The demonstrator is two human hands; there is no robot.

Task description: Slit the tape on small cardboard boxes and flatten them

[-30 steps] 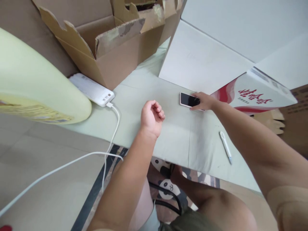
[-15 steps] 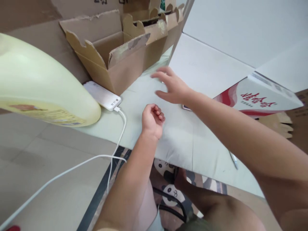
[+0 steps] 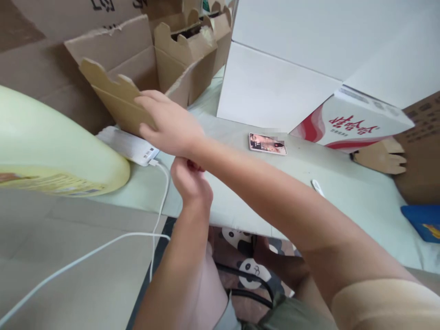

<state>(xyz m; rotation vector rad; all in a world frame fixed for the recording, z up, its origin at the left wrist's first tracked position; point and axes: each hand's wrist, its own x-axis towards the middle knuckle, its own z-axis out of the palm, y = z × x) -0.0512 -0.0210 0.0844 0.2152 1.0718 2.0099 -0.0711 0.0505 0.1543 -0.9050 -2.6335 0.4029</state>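
My right hand (image 3: 172, 126) reaches across to the left with its fingers stretched out and a gap below them; nothing is held in it. Its fingertips overlap the flap of an open cardboard box (image 3: 110, 101); whether they touch it I cannot tell. Under the right wrist is my left hand (image 3: 189, 181), its fingers curled in and partly hidden, with no object seen in them. A white power bank (image 3: 127, 145) with a cable (image 3: 163, 178) plugged in lies left of both hands, in front of the box.
On the left stands a large pale yellow bottle (image 3: 51, 142). A phone (image 3: 267, 144) with a lit screen lies on the pale green cloth (image 3: 233, 197). White boxes (image 3: 261, 87), a red-and-white carton (image 3: 350, 121) and a blue item (image 3: 422, 222) are on the right. More cardboard boxes (image 3: 185, 50) stand behind.
My right hand has swung left, from above the cloth to the box flap, crossing over my left hand. My left hand stays curled. The view has turned right, showing the phone more fully.
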